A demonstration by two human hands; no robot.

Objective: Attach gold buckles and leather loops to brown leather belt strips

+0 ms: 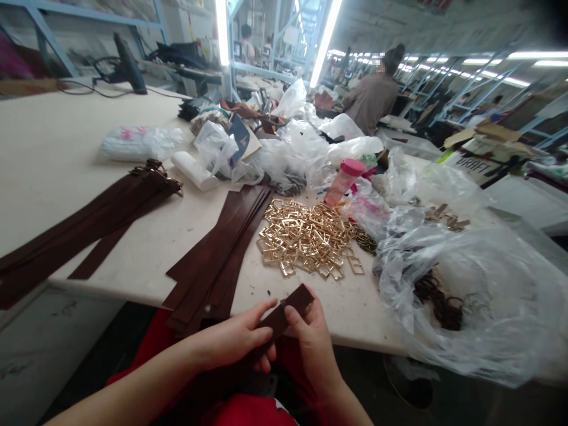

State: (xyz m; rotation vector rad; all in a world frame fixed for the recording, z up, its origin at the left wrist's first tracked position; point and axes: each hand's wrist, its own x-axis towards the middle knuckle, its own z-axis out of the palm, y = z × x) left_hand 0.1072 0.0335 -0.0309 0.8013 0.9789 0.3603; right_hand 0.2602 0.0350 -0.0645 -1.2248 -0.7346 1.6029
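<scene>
A dark brown leather strap (pixel 280 319) runs between my two hands at the front edge of the table. My left hand (pixel 242 337) is closed round its middle, thumb on top. Nearer the strap's end, my right hand (pixel 310 322) grips it with the thumb pressed on the upper face. Just beyond lies a heap of gold-coloured metal buckles (pixel 306 236). A fanned stack of brown straps (pixel 222 248) hangs slightly over the table edge on the left. Farther left, a bundle of straps (pixel 102 204) has metal fittings at its far end.
Clear plastic bags (pixel 302 148) crowd the back of the table. A large open bag (pixel 479 284) at right holds dark metal pieces. A pink-lidded bottle (pixel 344 182) stands tilted behind the buckles. A white roll (pixel 194 170) lies at left. Another person (pixel 370 97) is in the background.
</scene>
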